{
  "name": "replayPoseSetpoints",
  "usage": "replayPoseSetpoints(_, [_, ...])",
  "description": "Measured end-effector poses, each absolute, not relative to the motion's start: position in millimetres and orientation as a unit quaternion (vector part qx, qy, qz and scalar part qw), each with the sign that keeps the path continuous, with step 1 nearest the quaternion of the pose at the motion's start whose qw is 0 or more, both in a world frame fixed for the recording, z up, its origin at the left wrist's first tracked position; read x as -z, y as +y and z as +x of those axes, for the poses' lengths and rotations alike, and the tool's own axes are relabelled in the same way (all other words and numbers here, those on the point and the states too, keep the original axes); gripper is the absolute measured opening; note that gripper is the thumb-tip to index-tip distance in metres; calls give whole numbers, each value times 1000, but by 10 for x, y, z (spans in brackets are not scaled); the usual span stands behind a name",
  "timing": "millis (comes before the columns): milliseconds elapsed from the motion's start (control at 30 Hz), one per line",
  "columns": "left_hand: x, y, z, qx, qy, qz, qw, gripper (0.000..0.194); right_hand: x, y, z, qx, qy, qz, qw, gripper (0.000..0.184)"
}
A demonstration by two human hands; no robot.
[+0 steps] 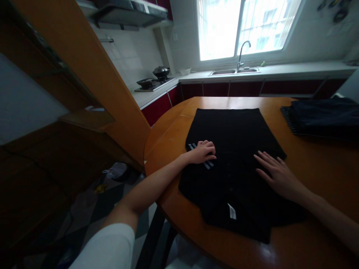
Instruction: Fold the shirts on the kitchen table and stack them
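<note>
Window (220, 30), two-paned, bright daylight. Walls (182, 48), pale. Worktop (294, 68), white, above dark-red cabinets (215, 89). Sink (223, 72), double-basin, below window. Range hood (129, 16), upper left. Counter (165, 149), wooden, round-edged. Floor (109, 201), checkered.

Matt cloth shirt (228, 132); glossy wooden table (165, 149).

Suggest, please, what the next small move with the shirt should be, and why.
Perhaps fold the near right part of the shirt inward with the right hand: it juts out under the right forearm, while the left hand rests by the stripes and could steady things.
</note>
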State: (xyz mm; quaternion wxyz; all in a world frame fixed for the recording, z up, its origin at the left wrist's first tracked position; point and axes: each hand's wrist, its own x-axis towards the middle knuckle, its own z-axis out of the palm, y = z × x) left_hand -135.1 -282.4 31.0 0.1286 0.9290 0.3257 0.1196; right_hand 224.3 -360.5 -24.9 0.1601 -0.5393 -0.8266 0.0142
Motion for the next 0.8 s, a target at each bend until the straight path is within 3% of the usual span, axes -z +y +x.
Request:
replayPoseSetpoints(167, [-294,-2866,-1327,-131,330,930,98,16,257,-3606,2244,-12,-828,-537,161,63])
replayPoseSetpoints(400, [-661,-3397,-1580,-202,375,901,87,28,264,-3603,2241,-18,-826,-538,166,62])
replayPoseSetpoints(600, [-480,-3946,-1739,-119,343,925,113,41,264,-3610,2240,-14,-826,-538,169,63])
replayPoseSetpoints(800, [-549,-3829,-1810,-109,352,913,175,49,264,-3609,2242,-12,-826,-538,167,62])
